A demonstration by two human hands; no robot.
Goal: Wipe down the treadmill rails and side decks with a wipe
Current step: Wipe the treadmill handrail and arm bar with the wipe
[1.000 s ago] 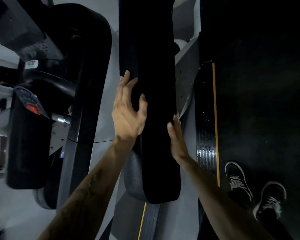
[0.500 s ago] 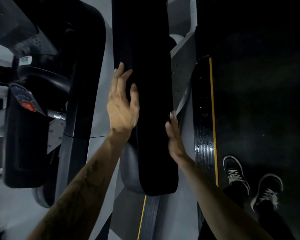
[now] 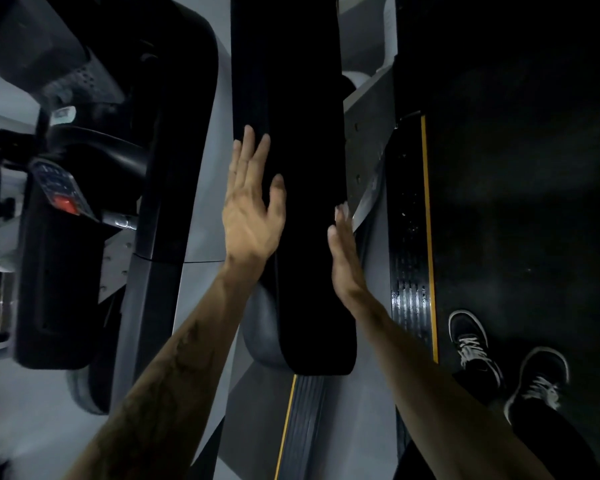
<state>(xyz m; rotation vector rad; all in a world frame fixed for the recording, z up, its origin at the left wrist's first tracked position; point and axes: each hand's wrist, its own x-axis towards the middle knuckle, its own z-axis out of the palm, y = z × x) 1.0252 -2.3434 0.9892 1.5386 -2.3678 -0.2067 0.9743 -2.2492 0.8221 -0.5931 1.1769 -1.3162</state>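
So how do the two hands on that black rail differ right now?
The left hand lies on the black rail's left edge, back toward the camera, fingers spread; the right hand is seen edge-on against the rail's right side. The left reaches farther up the rail than the right. Both are flat with straight fingers; no wipe is visible.

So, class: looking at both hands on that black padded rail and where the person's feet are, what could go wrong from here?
1. No wipe shows under either hand: the left hand and right hand lie flat on the black rail, so it may only get smeared.
2. The shoes stand on the dark belt; leaning sideways over the rail could cost balance.
3. The scene is dim, so missed patches on the side deck are likely.
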